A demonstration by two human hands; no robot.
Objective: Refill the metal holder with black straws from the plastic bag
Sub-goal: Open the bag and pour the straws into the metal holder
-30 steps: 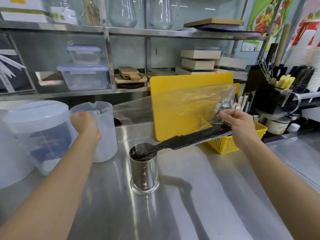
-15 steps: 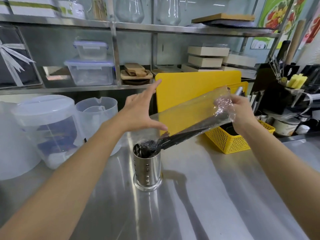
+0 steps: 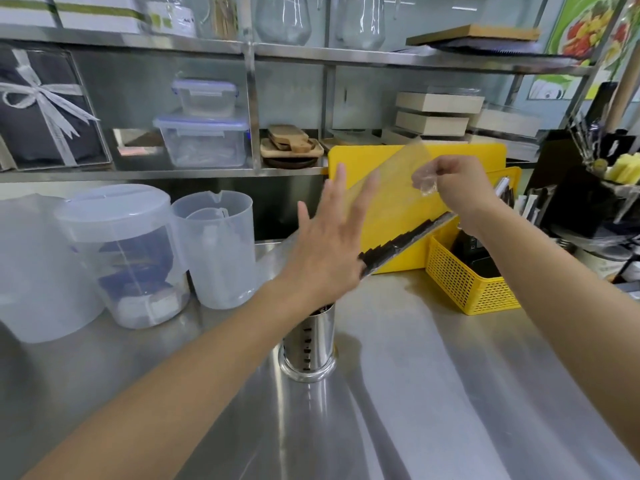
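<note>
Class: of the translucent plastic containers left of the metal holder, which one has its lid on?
The big round jar, capped by a white lid; the measuring jug beside it stands open-topped.

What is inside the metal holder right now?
Dark straw ends show at the rim of the metal holder; the left hand and forearm cover most of its opening, so the fill level is hidden.

Single view only, from a head-worn wide-angle camera. It looks forward and steeply down over a stainless steel counter (image 3: 450, 393), facing a wall rack of steel shelves (image 3: 294, 51) at the far edge. Both forearms enter from the bottom corners, close to the lens. The metal holder (image 3: 309, 342) stands near frame centre, at arm's reach. Straight edges bow toward the frame borders. No second view exists for overlap.
</note>
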